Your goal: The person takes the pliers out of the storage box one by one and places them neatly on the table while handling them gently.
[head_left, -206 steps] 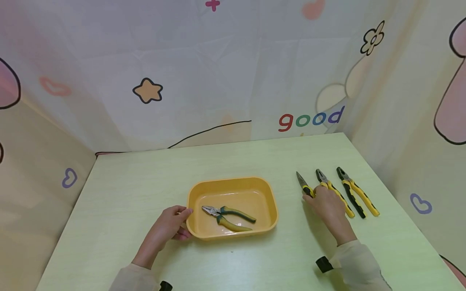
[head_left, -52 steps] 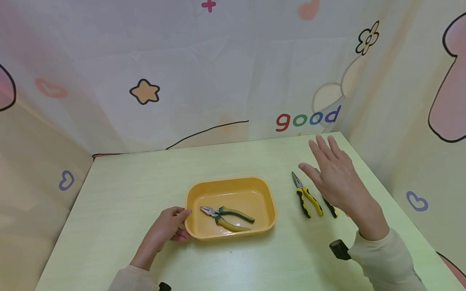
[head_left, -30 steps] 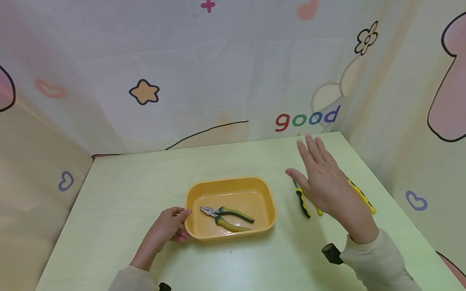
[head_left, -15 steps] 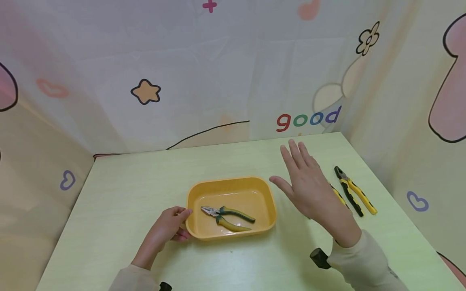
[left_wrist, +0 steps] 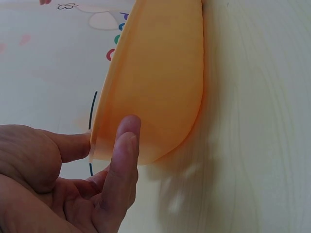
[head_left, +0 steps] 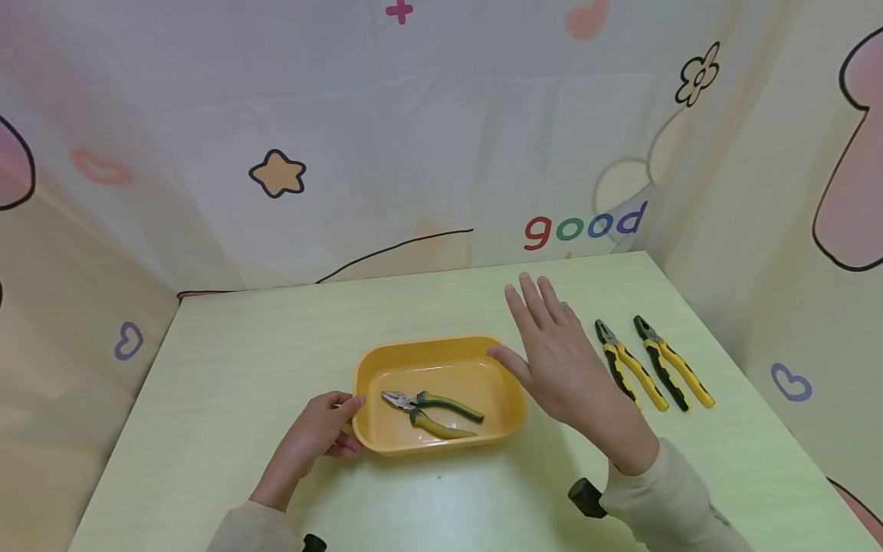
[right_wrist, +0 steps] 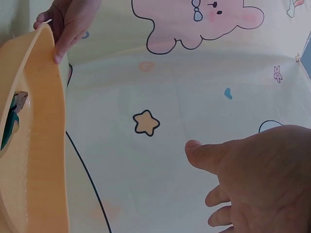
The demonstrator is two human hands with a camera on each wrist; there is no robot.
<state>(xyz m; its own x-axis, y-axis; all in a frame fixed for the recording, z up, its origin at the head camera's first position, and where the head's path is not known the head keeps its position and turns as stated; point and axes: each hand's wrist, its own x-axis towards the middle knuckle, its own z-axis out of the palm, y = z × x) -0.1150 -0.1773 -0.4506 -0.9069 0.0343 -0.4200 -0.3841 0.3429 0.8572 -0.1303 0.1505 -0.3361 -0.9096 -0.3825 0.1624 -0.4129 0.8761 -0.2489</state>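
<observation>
My left hand (head_left: 320, 425) pinches the left end of a yellow plastic tray (head_left: 441, 353), thumb at the rim; in the left wrist view, fingers (left_wrist: 126, 150) lie against its outer wall. Inside lies a pair of combination pliers (head_left: 418, 406) with green and yellow handles, jaws toward the left. My right hand (head_left: 559, 364) is raised with straight, spread fingers and holds nothing; it overlaps the tray's right edge in the head view. Two pairs of black-and-yellow pliers, a nearer one (head_left: 614, 353) and a farther one (head_left: 655, 349), lie to its right. Needle-nose pliers are hidden behind this hand.
The pale green table (head_left: 262, 330) meets a printed cloth backdrop (head_left: 386, 169) at the back and on both sides. Black blocks, one of them the right-hand block (head_left: 588, 497), sit at both sleeve cuffs.
My right hand, earlier down at the needle-nose pliers, let go, rose with fingers spread and swept left toward the tray, hiding those pliers and uncovering the other two. My left hand stays put.
</observation>
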